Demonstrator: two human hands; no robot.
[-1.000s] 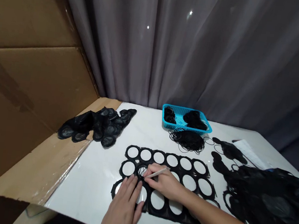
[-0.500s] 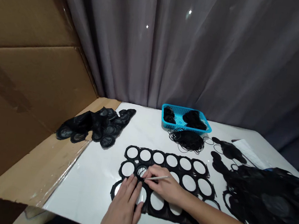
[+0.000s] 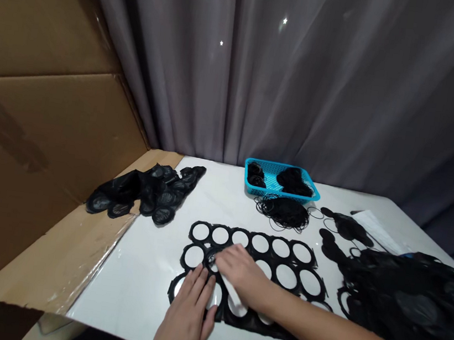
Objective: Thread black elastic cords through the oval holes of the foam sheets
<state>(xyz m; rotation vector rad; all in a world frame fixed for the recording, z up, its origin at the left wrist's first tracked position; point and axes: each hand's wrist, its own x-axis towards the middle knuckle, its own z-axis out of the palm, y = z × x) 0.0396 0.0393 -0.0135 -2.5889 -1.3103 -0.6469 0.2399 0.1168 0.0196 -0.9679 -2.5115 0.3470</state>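
A black sheet with rows of round cut-outs (image 3: pixel 215 308) lies flat on the white table. My left hand (image 3: pixel 187 310) rests on its front left part, fingers stretched out and pressing on the black material. My right hand (image 3: pixel 241 272) is closed over the second row, at the second ring from the left. It grips a thin white stick (image 3: pixel 230 290), blurred by motion and slanting toward the front. Inside that ring are thin black strands (image 3: pixel 212 258), partly covered by my right fingers.
A blue basket (image 3: pixel 249 191) holding black bundles stands at the back, a tangle of black loops (image 3: pixel 284 212) before it. Black cut material (image 3: pixel 410 305) is heaped at right, with white paper (image 3: pixel 381 232) behind. Crumpled black sheeting (image 3: pixel 153 188) lies left, beside a large cardboard box (image 3: pixel 40 128).
My right hand has turned, so the white stick swings from pointing right to slanting toward the front. The strands in the ring look more gathered. My left hand stays put.
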